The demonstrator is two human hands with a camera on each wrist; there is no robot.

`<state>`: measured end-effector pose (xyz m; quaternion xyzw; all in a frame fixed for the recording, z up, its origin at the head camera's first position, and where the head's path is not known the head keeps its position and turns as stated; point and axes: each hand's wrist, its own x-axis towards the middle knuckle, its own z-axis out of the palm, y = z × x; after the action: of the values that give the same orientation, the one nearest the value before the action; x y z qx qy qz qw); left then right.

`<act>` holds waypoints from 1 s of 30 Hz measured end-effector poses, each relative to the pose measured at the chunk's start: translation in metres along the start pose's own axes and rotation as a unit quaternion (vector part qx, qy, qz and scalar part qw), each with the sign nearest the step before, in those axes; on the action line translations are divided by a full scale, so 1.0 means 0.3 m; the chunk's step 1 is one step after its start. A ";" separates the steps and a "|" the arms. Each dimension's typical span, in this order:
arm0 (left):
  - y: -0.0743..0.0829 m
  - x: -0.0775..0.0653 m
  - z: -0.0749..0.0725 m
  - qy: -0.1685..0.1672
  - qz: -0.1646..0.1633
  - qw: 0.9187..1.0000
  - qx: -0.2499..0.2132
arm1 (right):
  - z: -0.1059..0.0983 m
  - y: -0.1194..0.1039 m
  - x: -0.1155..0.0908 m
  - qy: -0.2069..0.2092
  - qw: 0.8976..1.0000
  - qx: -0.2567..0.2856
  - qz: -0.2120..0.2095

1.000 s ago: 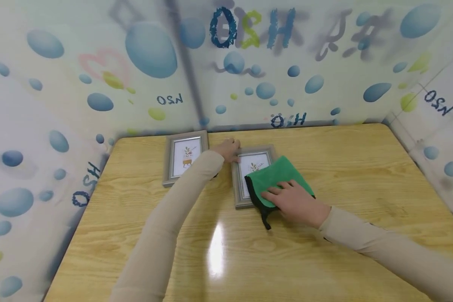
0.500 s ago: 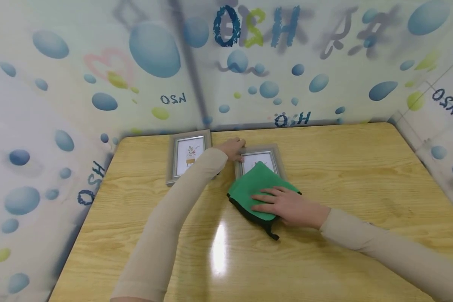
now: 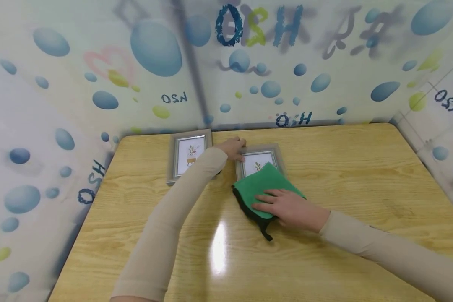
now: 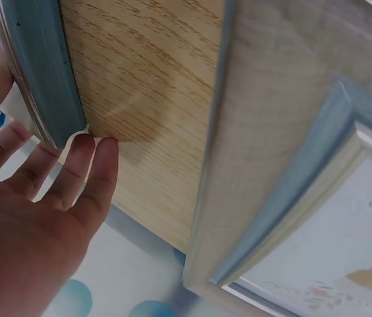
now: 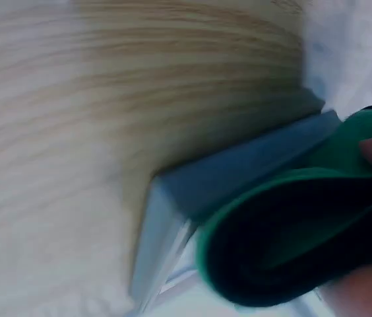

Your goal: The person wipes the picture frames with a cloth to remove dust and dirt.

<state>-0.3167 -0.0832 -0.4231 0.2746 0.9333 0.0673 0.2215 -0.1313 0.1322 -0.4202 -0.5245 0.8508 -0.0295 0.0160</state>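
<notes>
Two grey picture frames with white mats and potted-plant prints lie on the wooden table point(image 3: 324, 167). My left hand point(image 3: 232, 149) holds the upper left corner of the right-hand picture frame point(image 3: 279, 155). In the left wrist view, the fingertips point(image 4: 103, 148) curl against that corner, with the thumb on its other side. My right hand point(image 3: 287, 207) presses a green cloth point(image 3: 262, 184) with black edging over the lower part of this frame, fingers spread on top. In the right wrist view, the folded cloth point(image 5: 232, 224) sits between thumb and fingers, along the frame's side.
The left-hand picture frame point(image 3: 173, 155) lies near the table's back edge, partly behind my left sleeve point(image 3: 173, 214). Walls patterned with blue drops point(image 3: 156, 48) stand right behind and at both sides of the table.
My right hand and the cloth have slid left and down over the right-hand frame, then slightly back up to the right. The left hand has stayed on the frame's corner.
</notes>
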 end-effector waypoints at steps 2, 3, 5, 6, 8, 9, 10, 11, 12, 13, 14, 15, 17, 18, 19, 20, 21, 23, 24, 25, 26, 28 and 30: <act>-0.005 0.001 0.002 -0.002 0.006 1.000 0.000 | 0.011 -0.011 0.037 0.003 0.999 0.006 -0.038; -0.007 0.002 0.003 -0.004 0.009 1.000 0.001 | 0.017 -0.014 0.049 0.005 0.999 0.006 -0.053; -0.009 0.004 0.006 -0.005 0.014 1.000 0.004 | 0.027 -0.012 0.059 0.010 0.997 0.011 -0.070; -0.010 0.004 0.007 -0.004 0.016 1.000 0.005 | 0.030 -0.008 0.056 0.012 0.997 0.014 -0.072; -0.011 0.004 0.009 -0.004 0.021 1.000 0.005 | 0.037 0.008 0.032 0.014 0.997 0.022 -0.068; -0.012 0.004 0.010 -0.004 0.025 1.000 0.003 | 0.038 0.018 0.014 0.014 0.997 0.027 -0.064; -0.012 0.004 0.011 -0.004 0.028 1.000 -0.001 | 0.038 0.031 -0.006 0.015 0.998 0.034 -0.058; -0.013 0.004 0.011 -0.003 0.031 1.000 -0.006 | 0.036 0.044 -0.027 0.017 0.998 0.039 -0.054; -0.014 0.004 0.011 -0.003 0.033 0.999 -0.011 | 0.032 0.056 -0.049 0.018 0.998 0.041 -0.048; -0.016 0.004 0.011 -0.003 0.036 0.999 -0.014 | 0.029 0.070 -0.071 0.020 0.998 0.042 -0.041; -0.018 0.004 0.012 -0.002 0.040 0.999 -0.013 | 0.020 0.081 -0.091 0.021 0.998 0.046 -0.035; -0.021 0.005 0.012 -0.002 0.044 0.999 -0.012 | 0.013 0.092 -0.109 0.020 0.998 0.047 -0.029; -0.026 0.006 0.014 0.000 0.052 0.999 -0.009 | 0.000 0.108 -0.139 0.017 0.998 0.049 -0.020; -0.029 0.006 0.015 0.000 0.057 0.998 -0.009 | -0.004 0.112 -0.148 0.013 0.999 0.044 -0.017; -0.031 0.006 0.016 0.000 0.062 0.998 -0.008 | -0.010 0.112 -0.153 0.008 0.999 0.041 -0.015; -0.033 0.007 0.017 -0.001 0.067 0.998 -0.007 | -0.017 0.109 -0.154 0.001 0.999 0.037 -0.014; -0.035 0.008 0.018 -0.002 0.072 0.997 -0.009 | -0.021 0.104 -0.150 -0.005 0.999 0.030 -0.014; -0.037 0.009 0.019 -0.003 0.079 0.997 -0.010 | -0.027 0.087 -0.134 -0.020 0.999 0.020 -0.019; -0.038 0.010 0.019 -0.005 0.079 0.997 -0.009 | -0.027 0.077 -0.122 -0.023 0.999 0.015 -0.025; -0.038 0.012 0.020 -0.006 0.078 0.997 -0.006 | -0.026 0.066 -0.106 -0.027 0.999 0.012 -0.033; -0.039 0.014 0.021 -0.007 0.077 0.997 -0.004 | -0.023 0.055 -0.088 -0.028 0.999 0.009 -0.043; -0.038 0.015 0.020 -0.008 0.074 0.997 -0.004 | -0.012 0.033 -0.049 -0.026 0.997 -0.001 -0.070; -0.037 0.014 0.018 -0.010 0.068 0.998 -0.008 | 0.003 0.010 -0.003 -0.017 0.995 -0.018 -0.100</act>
<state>-0.3228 -0.0900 -0.4322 0.3364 0.9096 0.0869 0.2277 -0.1334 0.1342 -0.4213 -0.6071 0.7944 -0.0072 0.0178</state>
